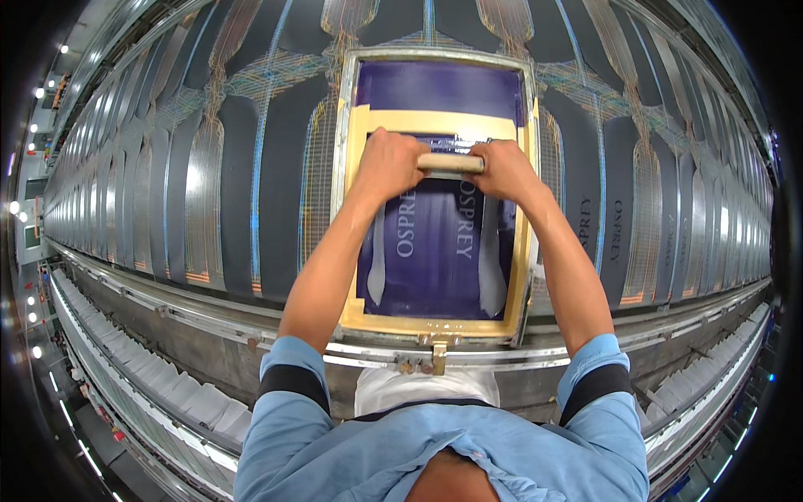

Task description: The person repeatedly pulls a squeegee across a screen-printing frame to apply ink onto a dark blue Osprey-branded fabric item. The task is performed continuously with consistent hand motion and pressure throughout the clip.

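Note:
Both my hands grip a squeegee [450, 162] with a pale wooden handle, lying crosswise near the far end of a screen printing frame's dark purple mesh. My left hand [391, 166] is closed round its left end, and my right hand [503, 170] round its right end. The screen printing frame [341, 159] has a metal rim and yellow tape around the mesh. Lettering shows on the mesh [435, 276] on the near side of the squeegee. Grey smears of ink [493, 289] run down both sides. The squeegee's blade is mostly hidden by the handle and hands.
Under the frame, dark grey cut fabric pieces [280, 159] with coloured line patterns spread along a long table. Printed lettering marks some pieces at right. A metal rail [385, 358] runs along the near edge, with a brass-coloured clamp [439, 358] at the frame. White cloth [167, 381] hangs below.

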Demonstrator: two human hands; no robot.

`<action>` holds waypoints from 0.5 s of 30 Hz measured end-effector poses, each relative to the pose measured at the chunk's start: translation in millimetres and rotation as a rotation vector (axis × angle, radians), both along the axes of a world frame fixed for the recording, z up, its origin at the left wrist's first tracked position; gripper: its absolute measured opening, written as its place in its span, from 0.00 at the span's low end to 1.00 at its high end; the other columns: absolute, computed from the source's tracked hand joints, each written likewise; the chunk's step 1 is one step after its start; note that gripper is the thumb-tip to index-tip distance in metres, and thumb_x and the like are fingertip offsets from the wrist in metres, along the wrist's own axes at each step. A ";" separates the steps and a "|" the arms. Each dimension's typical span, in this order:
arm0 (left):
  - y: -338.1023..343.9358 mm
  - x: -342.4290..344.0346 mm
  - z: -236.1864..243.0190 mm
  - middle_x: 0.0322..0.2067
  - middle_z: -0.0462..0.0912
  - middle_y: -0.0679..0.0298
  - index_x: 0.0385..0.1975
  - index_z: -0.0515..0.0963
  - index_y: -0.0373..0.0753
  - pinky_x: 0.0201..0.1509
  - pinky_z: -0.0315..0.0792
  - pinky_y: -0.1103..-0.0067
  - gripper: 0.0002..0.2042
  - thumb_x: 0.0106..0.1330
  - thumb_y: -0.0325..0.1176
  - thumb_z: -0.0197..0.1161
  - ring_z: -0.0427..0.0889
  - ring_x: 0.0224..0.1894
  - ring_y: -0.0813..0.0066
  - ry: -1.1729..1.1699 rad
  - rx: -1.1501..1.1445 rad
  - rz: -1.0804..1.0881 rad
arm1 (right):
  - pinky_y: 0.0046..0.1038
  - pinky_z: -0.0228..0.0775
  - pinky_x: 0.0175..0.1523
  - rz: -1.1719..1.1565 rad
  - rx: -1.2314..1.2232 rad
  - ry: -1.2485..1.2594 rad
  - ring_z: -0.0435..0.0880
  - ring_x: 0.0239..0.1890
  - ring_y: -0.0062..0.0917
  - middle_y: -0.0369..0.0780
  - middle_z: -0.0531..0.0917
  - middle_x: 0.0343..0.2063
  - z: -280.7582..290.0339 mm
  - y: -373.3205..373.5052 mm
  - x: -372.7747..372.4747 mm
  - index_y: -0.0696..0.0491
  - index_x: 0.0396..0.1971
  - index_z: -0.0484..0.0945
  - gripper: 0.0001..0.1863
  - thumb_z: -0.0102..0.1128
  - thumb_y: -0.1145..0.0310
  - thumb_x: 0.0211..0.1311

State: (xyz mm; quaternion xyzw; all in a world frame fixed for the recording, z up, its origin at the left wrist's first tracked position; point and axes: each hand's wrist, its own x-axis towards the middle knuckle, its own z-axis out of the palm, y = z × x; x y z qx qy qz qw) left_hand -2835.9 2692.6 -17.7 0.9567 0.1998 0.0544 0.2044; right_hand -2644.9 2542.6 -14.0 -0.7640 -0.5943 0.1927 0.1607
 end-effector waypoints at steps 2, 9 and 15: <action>-39.5 -37.0 1.7 0.28 0.87 0.62 0.31 0.88 0.46 0.45 0.76 0.63 0.10 0.47 0.35 0.78 0.86 0.33 0.58 -0.025 0.024 -0.023 | 0.43 0.77 0.44 0.060 0.029 -0.007 0.86 0.33 0.45 0.46 0.86 0.25 -5.5 -40.8 -31.6 0.52 0.32 0.87 0.13 0.78 0.67 0.43; -156.4 -132.9 1.2 0.32 0.86 0.69 0.34 0.87 0.47 0.48 0.67 0.68 0.14 0.44 0.33 0.78 0.82 0.36 0.68 0.039 -0.002 -0.100 | 0.35 0.68 0.54 0.171 -0.103 -0.014 0.84 0.41 0.34 0.40 0.86 0.30 10.1 -152.2 -113.8 0.49 0.35 0.85 0.16 0.78 0.65 0.44; -52.2 -47.0 6.3 0.30 0.87 0.66 0.33 0.87 0.48 0.49 0.68 0.66 0.11 0.50 0.38 0.76 0.85 0.37 0.64 -0.008 0.143 -0.074 | 0.41 0.77 0.45 0.133 -0.038 -0.090 0.87 0.35 0.41 0.44 0.87 0.27 8.2 -55.3 -32.3 0.49 0.36 0.87 0.14 0.77 0.60 0.50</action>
